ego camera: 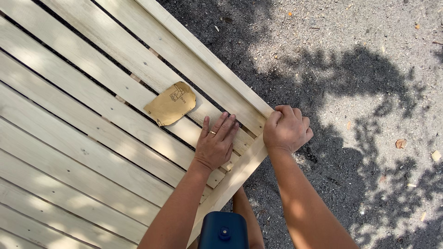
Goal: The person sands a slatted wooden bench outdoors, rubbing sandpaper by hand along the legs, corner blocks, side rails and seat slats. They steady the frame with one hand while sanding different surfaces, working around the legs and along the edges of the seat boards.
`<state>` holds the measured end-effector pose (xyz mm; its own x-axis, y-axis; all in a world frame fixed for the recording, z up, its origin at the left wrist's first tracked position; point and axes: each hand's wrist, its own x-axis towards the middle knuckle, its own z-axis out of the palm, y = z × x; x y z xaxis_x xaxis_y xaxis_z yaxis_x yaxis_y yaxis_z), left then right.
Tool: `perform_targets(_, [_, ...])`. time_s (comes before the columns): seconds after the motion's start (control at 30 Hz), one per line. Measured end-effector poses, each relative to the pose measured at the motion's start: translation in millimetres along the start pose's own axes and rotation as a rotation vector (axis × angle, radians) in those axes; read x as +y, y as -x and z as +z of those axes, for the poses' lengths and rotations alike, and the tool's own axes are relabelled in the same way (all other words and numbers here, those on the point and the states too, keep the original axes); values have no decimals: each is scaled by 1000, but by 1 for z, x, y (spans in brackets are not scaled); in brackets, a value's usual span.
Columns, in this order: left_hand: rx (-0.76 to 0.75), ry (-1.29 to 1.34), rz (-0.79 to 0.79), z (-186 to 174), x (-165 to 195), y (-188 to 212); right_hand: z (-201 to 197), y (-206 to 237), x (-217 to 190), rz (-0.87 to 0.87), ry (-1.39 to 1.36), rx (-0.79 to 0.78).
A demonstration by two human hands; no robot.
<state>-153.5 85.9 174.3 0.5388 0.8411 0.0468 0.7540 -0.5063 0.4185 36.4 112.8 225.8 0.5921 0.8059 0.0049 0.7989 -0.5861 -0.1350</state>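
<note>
A slatted panel of pale wooden boards (pixel 83 138) lies flat and fills the left half of the view. My left hand (pixel 216 142), with a ring on one finger, rests flat on the slats near the panel's corner, fingers together. My right hand (pixel 286 129) is curled into a fist at the outer corner of the frame rail (pixel 240 99), pressed against the wood; whatever it may hold is hidden inside the fingers. A worn tan piece of sandpaper (pixel 170 103) lies loose on the slats, a short way up and left of my left hand.
Grey gravel ground (pixel 350 60) with leaf shadows and small wood chips lies to the right of the panel. A dark blue object (pixel 224 230) shows at the bottom edge, beside my leg.
</note>
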Motion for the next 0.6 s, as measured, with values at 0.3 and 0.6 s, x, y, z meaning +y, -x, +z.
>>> perform_targets(0.3, [-82, 75, 130, 8, 23, -11, -2, 1, -3, 22, -1, -2])
perform_targets(0.6, [-102, 217, 153, 11, 10, 1, -2, 1, -3, 35, 3, -10])
